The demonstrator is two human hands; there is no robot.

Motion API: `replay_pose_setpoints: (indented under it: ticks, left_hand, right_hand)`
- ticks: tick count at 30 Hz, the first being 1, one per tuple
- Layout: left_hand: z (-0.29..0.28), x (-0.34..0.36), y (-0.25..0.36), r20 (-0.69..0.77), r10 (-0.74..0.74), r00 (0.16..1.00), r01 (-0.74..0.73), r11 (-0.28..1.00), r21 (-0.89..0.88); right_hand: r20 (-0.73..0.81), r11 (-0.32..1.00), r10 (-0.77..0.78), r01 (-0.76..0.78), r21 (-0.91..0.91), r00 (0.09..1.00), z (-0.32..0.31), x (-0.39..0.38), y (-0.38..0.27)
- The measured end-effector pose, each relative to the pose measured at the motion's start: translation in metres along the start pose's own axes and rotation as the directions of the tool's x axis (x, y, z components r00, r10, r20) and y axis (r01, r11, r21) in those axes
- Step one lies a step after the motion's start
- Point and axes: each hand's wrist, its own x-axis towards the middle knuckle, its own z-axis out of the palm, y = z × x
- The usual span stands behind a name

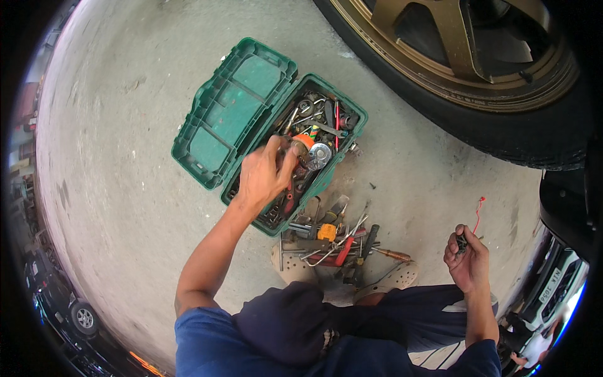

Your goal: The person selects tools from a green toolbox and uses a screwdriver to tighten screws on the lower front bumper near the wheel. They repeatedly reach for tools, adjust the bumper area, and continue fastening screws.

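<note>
My left hand is inside the open green toolbox, over its mixed tools. Its thumb and fingers are pinched together around something dark that I cannot make out. Right by these fingertips are an orange round piece and a shiny round metal part. Out to the right, above the floor, my right hand has its fingers closed on a cluster of small dark metal parts. A thin red cord shows just above that hand; whether it is tied to the cluster I cannot tell.
Between the toolbox and my clogs lies a pile of loose tools, including a red-handled tool, a yellow-and-black tool and a wooden-handled screwdriver. A large tire with a bronze wheel stands at the upper right. Parked cars line the edges.
</note>
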Motion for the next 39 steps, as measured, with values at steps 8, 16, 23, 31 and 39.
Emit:
replay_pose_setpoints:
  ticks: [8,16,23,31,39]
  left_hand:
    - [0.044,0.112,-0.005,0.265,0.456,0.849,-0.486,0.873,0.053]
    - [0.06,0.13,-0.001,0.39,0.411,0.824,-0.539,0.779,0.319]
    - [0.049,0.122,0.014,0.286,0.436,0.853,-0.521,0.713,0.469]
    - [0.001,0.114,-0.001,0.585,0.394,0.709,-0.664,0.653,0.365]
    - [0.011,0.118,0.004,0.572,0.407,0.712,-0.678,0.611,0.409]
  right_hand:
    - [0.012,1.0,0.009,-0.009,-0.03,1.0,0.004,-0.001,0.001]
    - [0.011,1.0,-0.003,0.004,-0.017,1.0,-0.003,-0.001,0.0]
    - [0.011,1.0,-0.003,0.003,-0.004,1.0,-0.016,-0.002,-0.004]
    - [0.001,1.0,0.008,-0.008,0.019,1.0,-0.024,0.004,-0.013]
    - [0.066,0.999,0.052,-0.053,0.005,0.996,-0.015,0.005,-0.019]
